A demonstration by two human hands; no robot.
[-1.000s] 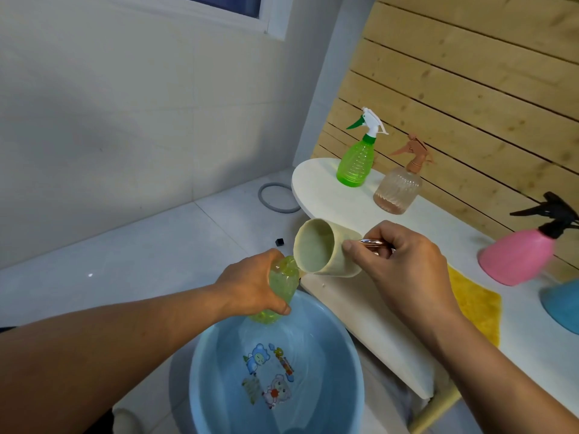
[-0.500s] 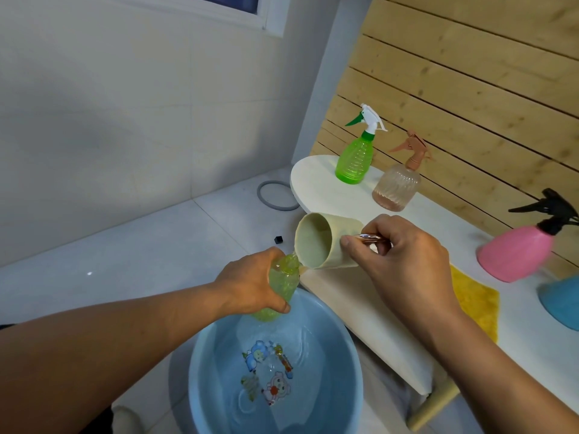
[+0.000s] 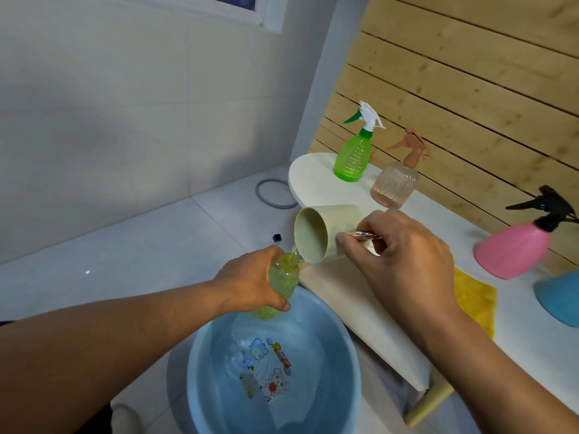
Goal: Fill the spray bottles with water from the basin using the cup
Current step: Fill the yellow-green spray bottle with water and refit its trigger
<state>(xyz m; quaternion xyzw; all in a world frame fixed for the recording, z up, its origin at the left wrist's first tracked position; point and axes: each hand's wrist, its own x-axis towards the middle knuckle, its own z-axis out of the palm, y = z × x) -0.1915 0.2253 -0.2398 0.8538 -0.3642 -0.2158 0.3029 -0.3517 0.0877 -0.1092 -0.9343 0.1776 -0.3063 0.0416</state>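
1. Bottle in my left hand: translucent yellow-green, ribbed.
2. Cup in my right hand: pale beige inside and out, with a shiny rose-gold handle.
3. Basin: light blue, cartoon print on the bottom in blue, red, white and green.
4. Far spray bottle: bright green, ribbed, white head with green trigger.
5. Next bottle: clear pinkish, fluted, tan-orange sprayer.
6. Pink bottle: solid pink, black sprayer.
7. Blue bottle at the edge: sky blue.
8. Cloth: mustard yellow.
9. Table top: off-white.
10. Wall slats: light knotty wood.
11. Floor: pale grey tiles; grey ring lying on it.
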